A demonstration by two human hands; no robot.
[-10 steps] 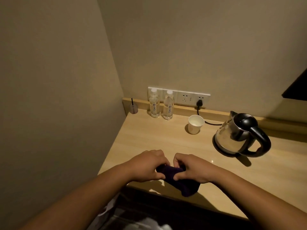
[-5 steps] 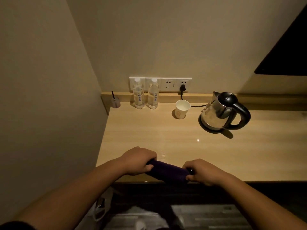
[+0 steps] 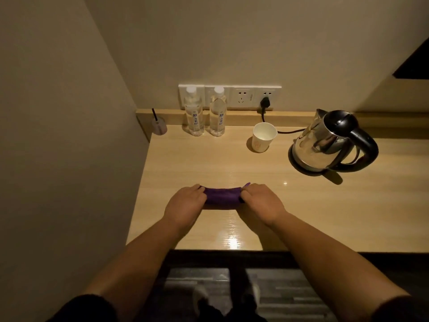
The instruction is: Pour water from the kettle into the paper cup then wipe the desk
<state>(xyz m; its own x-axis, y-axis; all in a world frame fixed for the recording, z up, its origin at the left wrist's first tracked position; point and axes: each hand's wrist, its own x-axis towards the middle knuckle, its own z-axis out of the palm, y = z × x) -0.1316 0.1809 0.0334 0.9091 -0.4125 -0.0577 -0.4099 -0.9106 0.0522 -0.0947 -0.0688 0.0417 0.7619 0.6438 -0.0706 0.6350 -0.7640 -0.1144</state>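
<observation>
A purple cloth [image 3: 222,197] lies stretched flat on the wooden desk [image 3: 325,205], near its middle front. My left hand [image 3: 185,204] grips the cloth's left end and my right hand [image 3: 261,203] grips its right end. The white paper cup [image 3: 264,137] stands upright at the back of the desk. To the cup's right sits the steel kettle [image 3: 325,141] with a black handle on its base, spout toward the cup.
Two water bottles [image 3: 205,115] stand at the back by the wall sockets [image 3: 241,96], where the kettle's cord is plugged in. A small diffuser jar [image 3: 159,126] sits in the back left corner. A wall bounds the desk on the left.
Both hands carried the cloth from the desk's front edge further onto the desk and pulled it out flat between them. The view also shifted.
</observation>
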